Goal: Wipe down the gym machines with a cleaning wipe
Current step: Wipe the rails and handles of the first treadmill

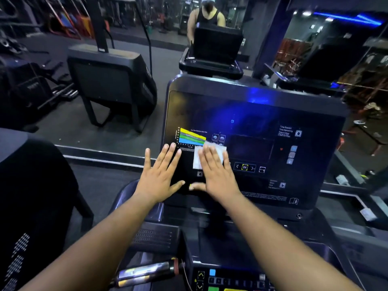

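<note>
Black, glossy plastic makes up the console panel (252, 114) of the cardio machine, tilted back toward the person and catching a smear of blue light near its top edge. Printed on it are a coloured zone chart (192, 137) in yellow, green and blue bands, a dark display window (251, 149) and a row of arrow keys round a yellow OK button (244, 167).

The white cleaning wipe (207, 156) lies flat against the panel just right of the chart, under the right hand (214, 171). That grip is open: the fingers are straight and spread, pressing the wipe to the surface, and the hand is slightly blurred. The left hand (160, 175) is also open, fingers splayed and laid flat over the panel's left edge, its fingertips touching the chart's lower corner; it holds nothing. The two thumbs point at each other, close but apart.

Below the panel sits a lower keypad (231, 280) with lit buttons, and beside it a shiny handlebar (147, 271).

A large mirror (126, 49) runs behind the machine, reflecting the console's back, a person in a dark sleeveless top, racks with orange frames and a blue ceiling strip light (348, 18). The floor (100, 175) is dark and matte. A neighbouring machine's black housing (31, 185) fills the lower left.
</note>
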The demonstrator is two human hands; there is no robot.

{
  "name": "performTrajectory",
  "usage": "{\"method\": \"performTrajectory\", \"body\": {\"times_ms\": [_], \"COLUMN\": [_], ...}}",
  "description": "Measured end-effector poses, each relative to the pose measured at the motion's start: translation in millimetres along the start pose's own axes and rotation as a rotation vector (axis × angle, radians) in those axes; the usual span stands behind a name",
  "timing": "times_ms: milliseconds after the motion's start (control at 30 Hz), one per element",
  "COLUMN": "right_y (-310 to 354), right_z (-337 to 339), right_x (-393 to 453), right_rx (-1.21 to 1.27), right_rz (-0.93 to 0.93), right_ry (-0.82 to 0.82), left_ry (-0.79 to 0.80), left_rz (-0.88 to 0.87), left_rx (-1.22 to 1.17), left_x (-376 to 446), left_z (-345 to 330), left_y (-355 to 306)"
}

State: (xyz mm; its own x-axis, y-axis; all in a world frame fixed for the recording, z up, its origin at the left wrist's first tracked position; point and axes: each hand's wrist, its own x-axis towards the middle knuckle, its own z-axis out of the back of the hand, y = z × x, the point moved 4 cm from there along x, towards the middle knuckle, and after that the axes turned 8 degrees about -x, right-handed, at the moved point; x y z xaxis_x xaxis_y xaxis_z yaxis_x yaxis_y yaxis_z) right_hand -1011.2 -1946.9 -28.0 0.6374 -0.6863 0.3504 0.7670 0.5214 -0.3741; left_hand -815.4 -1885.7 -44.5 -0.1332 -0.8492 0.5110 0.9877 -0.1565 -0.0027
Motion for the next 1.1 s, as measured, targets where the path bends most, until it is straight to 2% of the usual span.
{"method": "performTrajectory", "body": {"times_ms": [167, 300, 533, 633, 700, 800, 933, 1000, 1100], "right_y": [-37.6, -32.4, 60.4, 59.1, 41.8, 8.2, -0.7, 12.0, 24.1], "right_z": [57.0, 59.3, -39.0, -37.5, -16.4, 25.4, 51.7, 45.6, 26.7], "right_x": [83.8, 84.7, -46.7, -42.2, -9.8, 51.2, 97.0, 94.5, 76.4], "right_rx": [-0.015, -0.009, -0.077, -0.119, -0.104, -0.028, -0.047, -0.075, -0.179], "right_rz": [-0.145, -0.148, 0.202, 0.272, 0.233, 0.047, -0.08, 0.015, 0.376], "right_ry": [-0.062, -0.064, -0.02, -0.099, -0.171, -0.247, -0.246, -0.251, -0.271], "left_ry": [0.003, 0.028, 0.047, 0.068, 0.076, 0.062, 0.068, 0.07, 0.054], "left_rz": [0.015, 0.013, 0.051, 0.05, 0.035, 0.039, 0.051, 0.055, 0.074], "left_rx": [0.025, 0.04, 0.023, 0.043, 0.053, 0.049, 0.062, 0.064, 0.033], "left_x": [14.4, 14.6, -13.4, -19.1, -17.2, -11.6, -8.4, -9.7, -17.8], "left_z": [12.6, 14.0, 4.7, 2.8, 3.4, 8.3, 13.5, 13.2, 9.3], "left_y": [4.4, 8.6, 28.7, 34.2, 33.9, 32.2, 33.8, 34.6, 36.4]}}
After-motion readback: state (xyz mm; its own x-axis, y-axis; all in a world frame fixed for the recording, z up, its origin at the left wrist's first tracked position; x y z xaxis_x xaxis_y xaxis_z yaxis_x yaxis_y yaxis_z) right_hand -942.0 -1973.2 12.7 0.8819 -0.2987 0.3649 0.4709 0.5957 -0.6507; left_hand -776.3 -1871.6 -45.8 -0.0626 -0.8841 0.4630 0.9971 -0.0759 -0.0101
